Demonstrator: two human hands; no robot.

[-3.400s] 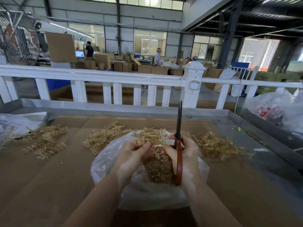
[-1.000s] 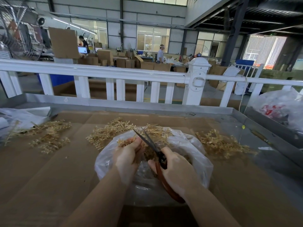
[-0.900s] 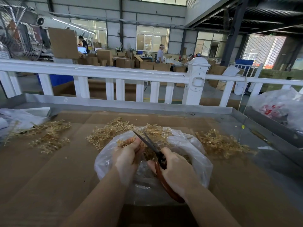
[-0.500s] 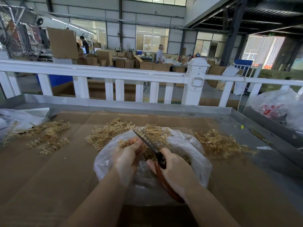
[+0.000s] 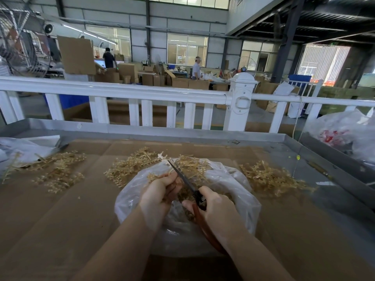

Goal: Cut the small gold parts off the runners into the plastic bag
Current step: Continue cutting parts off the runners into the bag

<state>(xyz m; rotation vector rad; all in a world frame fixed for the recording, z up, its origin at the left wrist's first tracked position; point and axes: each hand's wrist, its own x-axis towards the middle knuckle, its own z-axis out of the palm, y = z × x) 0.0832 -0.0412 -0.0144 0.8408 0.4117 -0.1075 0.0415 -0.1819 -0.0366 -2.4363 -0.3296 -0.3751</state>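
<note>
Plastic bag (image 5: 239, 191): clear, mouth open upward, sits on the cardboard sheet (image 5: 60, 220) at centre of the metal tray table (image 5: 203, 136). Contents: a heap of small gold parts (image 5: 184, 213), seen through the mouth and the film. Count not resolvable.

Left hand (image 5: 158, 197): over the bag mouth, fingers curled and clamped on a gold runner (image 5: 154, 176) whose branches stick out toward 11 o'clock. Exact finger placement hidden by the knuckles.

Right hand (image 5: 219, 211): fingers wrapped round the red handles of the scissors (image 5: 186, 182). Blades point toward 11 o'clock, tips just past the left thumb, at the runner. Blades look nearly together; cannot tell whether they touch the runner.

Loose runners on the cardboard, outside the bag:
- pile (image 5: 129, 167) at 11 o'clock of the bag, touching its rim
- pile (image 5: 272, 179) at 2 o'clock, just beside the bag
- pile (image 5: 54, 171) at 9 o'clock, well apart

Second clear bag (image 5: 24, 147) lies at the tray's far-left edge; contents not discernible. White printed bag (image 5: 345, 132) stands at 3 o'clock beyond the tray wall; contents hidden.

White railing (image 5: 142, 94) runs behind the tray.
</note>
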